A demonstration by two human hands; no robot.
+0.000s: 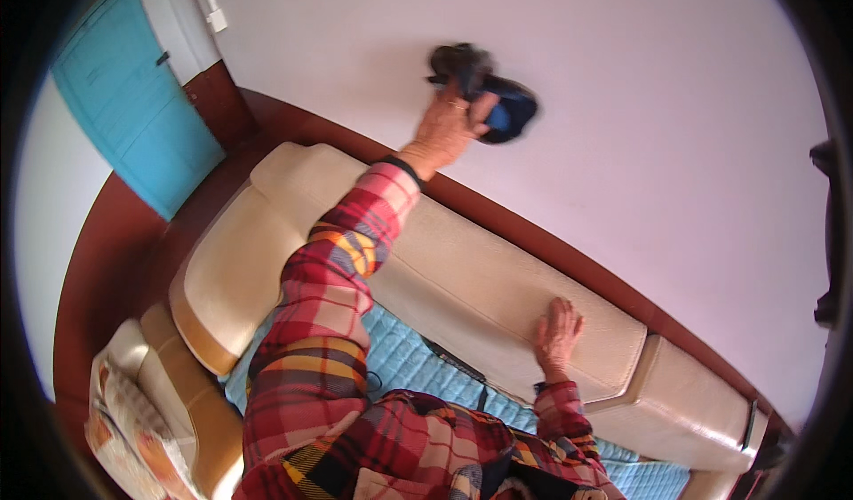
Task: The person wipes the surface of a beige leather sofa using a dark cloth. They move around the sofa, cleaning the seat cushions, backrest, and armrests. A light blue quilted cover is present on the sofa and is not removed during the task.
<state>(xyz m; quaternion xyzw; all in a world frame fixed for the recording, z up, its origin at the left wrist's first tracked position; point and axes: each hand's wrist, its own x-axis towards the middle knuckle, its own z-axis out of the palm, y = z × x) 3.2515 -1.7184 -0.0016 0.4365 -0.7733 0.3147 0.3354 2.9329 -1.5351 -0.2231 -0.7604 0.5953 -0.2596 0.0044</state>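
My left hand (448,123) reaches up to the pale wall (633,100), shut on a dark blue and black cloth (513,108). The cloth is bunched and blurred, with a brighter blue patch near my thumb. Whether it presses flat on the wall is hard to tell. Lower down, my right hand (560,337) lies with spread fingers on top of the beige sofa backrest (506,273), holding nothing. Plaid sleeves cover both arms, and the left one hides part of the sofa.
A blue quilted cover (400,340) lies on the sofa seat, with a long dark object (460,361) along its back edge. A light blue door (140,100) stands at upper left. Patterned fabric (126,420) sits by the sofa's left end. A dark object (830,233) borders the right.
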